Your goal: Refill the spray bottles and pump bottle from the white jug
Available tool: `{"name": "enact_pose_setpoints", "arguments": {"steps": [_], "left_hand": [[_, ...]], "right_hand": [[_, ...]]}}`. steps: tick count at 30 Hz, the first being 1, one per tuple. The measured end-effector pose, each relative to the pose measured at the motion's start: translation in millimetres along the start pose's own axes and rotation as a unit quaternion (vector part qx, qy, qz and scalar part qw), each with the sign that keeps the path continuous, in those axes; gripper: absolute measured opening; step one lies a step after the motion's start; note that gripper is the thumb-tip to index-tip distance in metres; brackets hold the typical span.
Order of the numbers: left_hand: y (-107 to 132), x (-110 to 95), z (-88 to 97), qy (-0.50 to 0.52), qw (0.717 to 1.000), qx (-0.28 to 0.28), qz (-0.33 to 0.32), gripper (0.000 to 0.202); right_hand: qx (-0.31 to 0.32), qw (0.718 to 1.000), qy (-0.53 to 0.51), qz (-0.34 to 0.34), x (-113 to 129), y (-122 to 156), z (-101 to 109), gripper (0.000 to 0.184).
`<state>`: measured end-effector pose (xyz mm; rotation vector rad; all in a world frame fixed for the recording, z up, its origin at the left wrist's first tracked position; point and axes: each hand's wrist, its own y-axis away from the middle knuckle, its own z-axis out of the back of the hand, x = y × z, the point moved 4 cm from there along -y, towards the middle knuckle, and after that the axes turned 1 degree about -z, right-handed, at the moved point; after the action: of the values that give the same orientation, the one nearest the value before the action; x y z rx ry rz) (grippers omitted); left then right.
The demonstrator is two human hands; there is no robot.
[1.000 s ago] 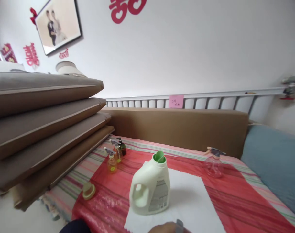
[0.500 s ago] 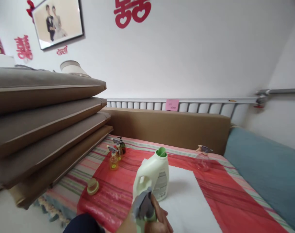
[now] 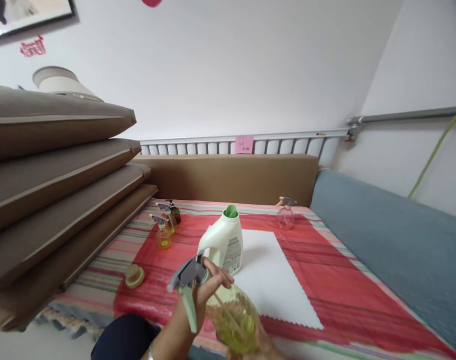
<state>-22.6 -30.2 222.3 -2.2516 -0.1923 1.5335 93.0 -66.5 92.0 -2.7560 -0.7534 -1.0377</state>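
A clear spray bottle (image 3: 235, 320) with yellowish liquid and a grey and pale green trigger head tilts across the lower middle of the head view. My left hand (image 3: 209, 287) is closed around its neck, just below the trigger head. Down at the bottom edge, my right hand (image 3: 260, 347) grips the base; part of that hand is blurred and cut off by the frame. Just beyond my left hand stands an uncapped, pale green detergent jug (image 3: 222, 240) with a green spout. Its round cap (image 3: 134, 276) lies to the left on the red cloth.
Several spray bottles (image 3: 163, 235) are grouped at the back left. A pink spray bottle (image 3: 285, 217) stands at the back right. A white sheet (image 3: 271, 270) lies on the red cloth (image 3: 325, 250). Stacked cushions (image 3: 63, 150) rise on the left, and a blue-grey cushion (image 3: 381, 230) borders the right.
The spray bottle has tipped sideways, so its body and liquid now show. My right hand has come into view at its base. My view has swung to the right.
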Motion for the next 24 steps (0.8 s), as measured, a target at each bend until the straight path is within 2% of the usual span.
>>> {"name": "enact_pose_setpoints", "arguments": {"steps": [2, 5, 6, 8, 10, 14, 16, 18, 21, 22, 24], "left_hand": [[0.1, -4.0, -0.7, 0.004, 1.000, 0.001, -0.008, 0.018], [-1.5, -3.6, -2.7, 0.013, 1.000, 0.004, -0.012, 0.024], [-2.2, -2.6, -3.3, 0.024, 1.000, 0.001, -0.010, 0.026], [-3.4, -0.4, -4.2, 0.047, 0.999, -0.016, -0.003, 0.029], [-4.0, 0.6, -5.7, 0.056, 0.998, -0.029, -0.003, 0.029], [-4.5, -0.5, -10.4, 0.043, 0.999, -0.011, -0.022, 0.027], [-4.7, -1.3, -11.1, 0.049, 0.998, -0.012, -0.027, 0.027], [-4.9, -1.4, -11.0, 0.056, 0.998, -0.020, -0.024, 0.028], [-4.2, -0.1, -12.0, 0.051, 0.998, -0.019, -0.015, 0.028], [-3.6, 0.4, -12.3, 0.050, 0.998, -0.020, -0.014, 0.028], [-2.3, 1.4, -12.4, 0.050, 0.998, -0.026, -0.018, 0.029]], "right_hand": [[0.027, 0.998, -0.045, -0.022, -0.5, -0.9, -2.9, 0.065], [0.057, 0.993, -0.068, -0.083, 0.1, 1.5, -11.8, 0.069], [0.053, 0.993, -0.071, -0.074, 2.4, 2.9, -14.2, 0.065], [0.029, 0.996, -0.086, -0.010, 10.1, 5.8, -17.1, 0.058], [0.014, 0.993, -0.111, 0.032, 15.4, 8.8, -18.8, 0.064], [0.047, 0.988, -0.135, -0.065, 10.5, 11.5, -23.1, 0.064], [0.042, 0.989, -0.136, -0.025, 13.9, 12.2, -22.1, 0.057], [0.032, 0.989, -0.144, 0.031, 18.3, 13.9, -21.1, 0.059], [0.030, 0.990, -0.141, 0.008, 15.8, 16.2, -23.5, 0.059], [0.023, 0.990, -0.136, 0.016, 16.2, 16.8, -24.4, 0.058], [0.003, 0.989, -0.127, 0.076, 21.0, 17.8, -26.8, 0.056]]}}
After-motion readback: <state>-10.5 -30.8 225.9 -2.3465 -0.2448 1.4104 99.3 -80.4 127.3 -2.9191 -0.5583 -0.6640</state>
